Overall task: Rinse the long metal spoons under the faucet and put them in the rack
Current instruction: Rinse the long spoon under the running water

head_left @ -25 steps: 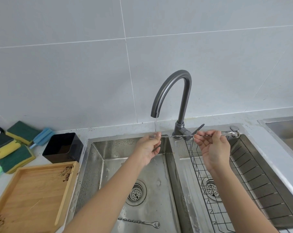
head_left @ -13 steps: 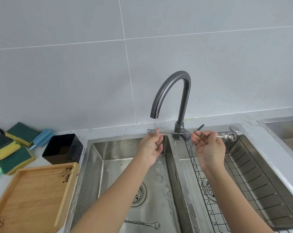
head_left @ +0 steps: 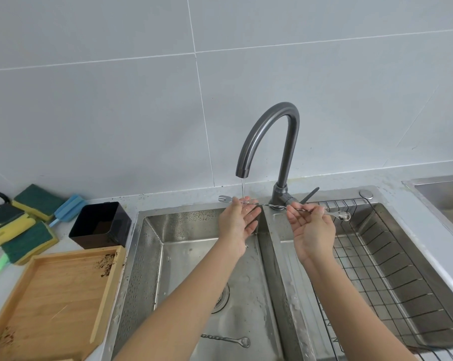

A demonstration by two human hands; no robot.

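Both my hands hold one long twisted spoon [head_left: 272, 206] level under the faucet [head_left: 269, 142] stream, left hand [head_left: 237, 220] pinching near the fork end, right hand [head_left: 312, 226] pinching near the bowl over the rack [head_left: 392, 272]; second spoon [head_left: 226, 340] lies in the left basin [head_left: 152, 256].

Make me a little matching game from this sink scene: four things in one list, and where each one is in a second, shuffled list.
Things:
1. long spoon
2. second spoon
3. wire rack
4. black tub

Places:
A. inside the right basin
B. on the counter, left of the sink
C. held across the stream of water by both hands
D. lying on the bottom of the left basin

Pairs: 1-C, 2-D, 3-A, 4-B
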